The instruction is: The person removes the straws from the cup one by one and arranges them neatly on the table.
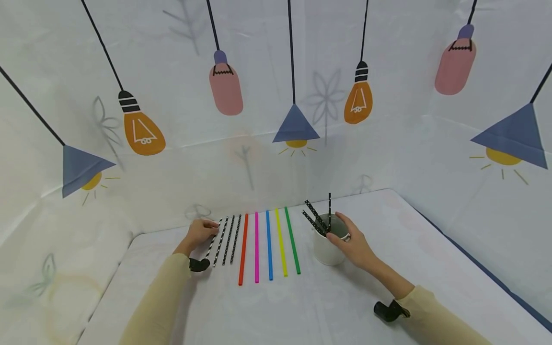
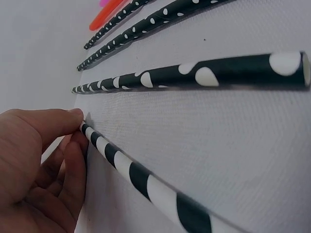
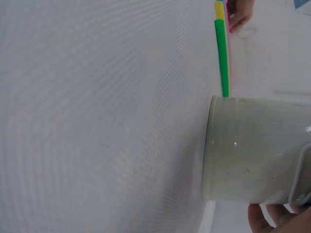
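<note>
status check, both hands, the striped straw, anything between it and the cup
Left hand pinching striped straw at far end. Right hand holding cup. Coloured straws lying between.

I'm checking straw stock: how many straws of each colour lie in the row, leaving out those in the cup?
Black-and-white straws, including the one the left hand pinches: 4
Red straw: 1
Pink straw: 1
Blue straw: 1
Yellow straw: 1
Green straw: 1
Total: 9
</note>
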Demonstrator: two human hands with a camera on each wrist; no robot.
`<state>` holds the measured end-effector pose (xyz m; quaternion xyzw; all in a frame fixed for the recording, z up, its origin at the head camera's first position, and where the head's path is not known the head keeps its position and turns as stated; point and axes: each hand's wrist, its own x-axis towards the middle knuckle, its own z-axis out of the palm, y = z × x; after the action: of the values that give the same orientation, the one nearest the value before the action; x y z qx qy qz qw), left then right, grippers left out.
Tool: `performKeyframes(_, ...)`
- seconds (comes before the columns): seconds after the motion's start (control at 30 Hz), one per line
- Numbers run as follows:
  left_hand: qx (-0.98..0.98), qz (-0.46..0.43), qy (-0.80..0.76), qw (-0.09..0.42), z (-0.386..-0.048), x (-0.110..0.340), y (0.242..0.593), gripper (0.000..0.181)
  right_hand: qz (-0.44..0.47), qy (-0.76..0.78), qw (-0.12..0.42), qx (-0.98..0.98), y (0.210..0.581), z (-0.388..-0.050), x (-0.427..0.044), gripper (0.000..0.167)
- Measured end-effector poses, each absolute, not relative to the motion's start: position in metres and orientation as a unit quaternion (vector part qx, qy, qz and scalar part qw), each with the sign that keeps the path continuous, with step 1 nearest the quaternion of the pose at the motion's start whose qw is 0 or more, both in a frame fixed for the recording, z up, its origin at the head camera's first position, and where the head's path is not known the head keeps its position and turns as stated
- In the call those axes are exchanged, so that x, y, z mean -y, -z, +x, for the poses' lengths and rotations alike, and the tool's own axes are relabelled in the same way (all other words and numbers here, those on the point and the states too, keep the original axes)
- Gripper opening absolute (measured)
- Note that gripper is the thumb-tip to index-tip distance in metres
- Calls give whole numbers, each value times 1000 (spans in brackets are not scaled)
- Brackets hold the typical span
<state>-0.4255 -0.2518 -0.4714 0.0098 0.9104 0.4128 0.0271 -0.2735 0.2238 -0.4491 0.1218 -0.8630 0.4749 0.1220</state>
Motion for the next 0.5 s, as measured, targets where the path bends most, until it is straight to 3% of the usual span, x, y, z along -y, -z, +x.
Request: performKeyframes(0.5,-881,7,-472,34,-419,257,464,30,114,-471,113,867,448,-274,-224,73)
